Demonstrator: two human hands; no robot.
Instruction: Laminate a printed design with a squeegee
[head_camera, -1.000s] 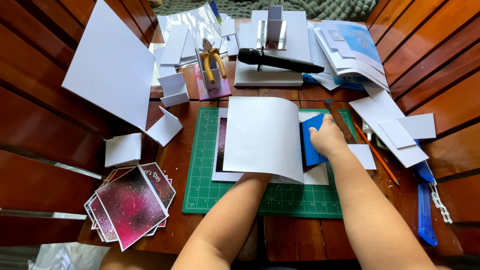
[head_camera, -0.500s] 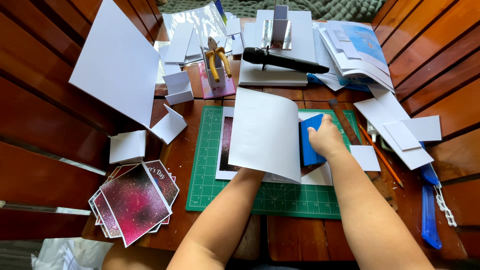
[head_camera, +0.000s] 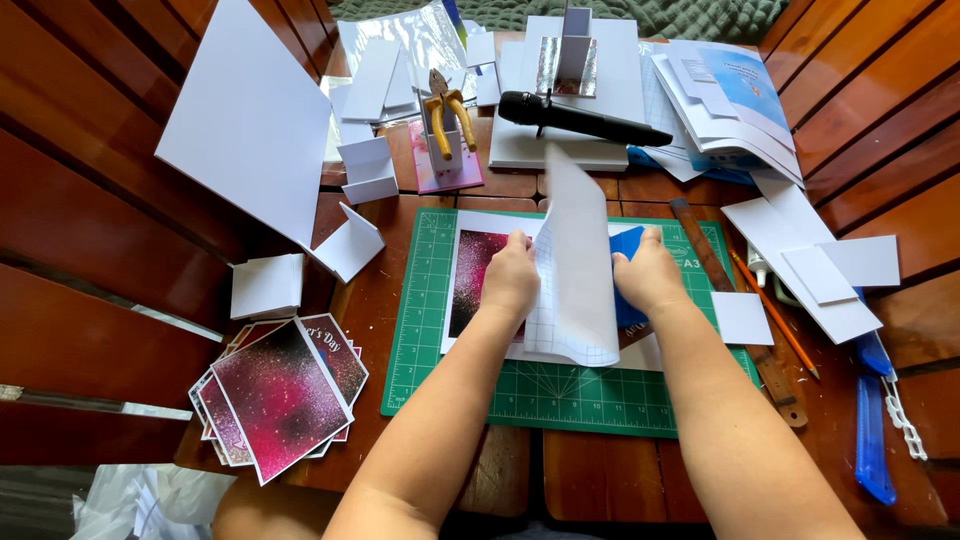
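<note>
Left hand (head_camera: 508, 275) pinches the edge of the white backing sheet (head_camera: 575, 270), lifted upright over the dark pink print (head_camera: 478, 280) on the green cutting mat (head_camera: 440, 340), while the right hand (head_camera: 648, 275) presses a blue squeegee (head_camera: 628, 262) flat. Peeling slowly, with the squeegee kept firm and close behind the fold, seems best to avoid bubbles. Compared with a moment ago, the sheet stands steeper, uncovering more print.

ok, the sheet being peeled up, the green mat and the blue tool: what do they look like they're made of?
Sheet: thin gridded backing paper, probably glossy; it curls freely in the left hand.
Green mat: matte, likely rubbery plastic; printed white grid lines, lies flat.
Blue tool under the right hand: seemingly hard smooth plastic; mostly hidden, so uncertain.
</note>
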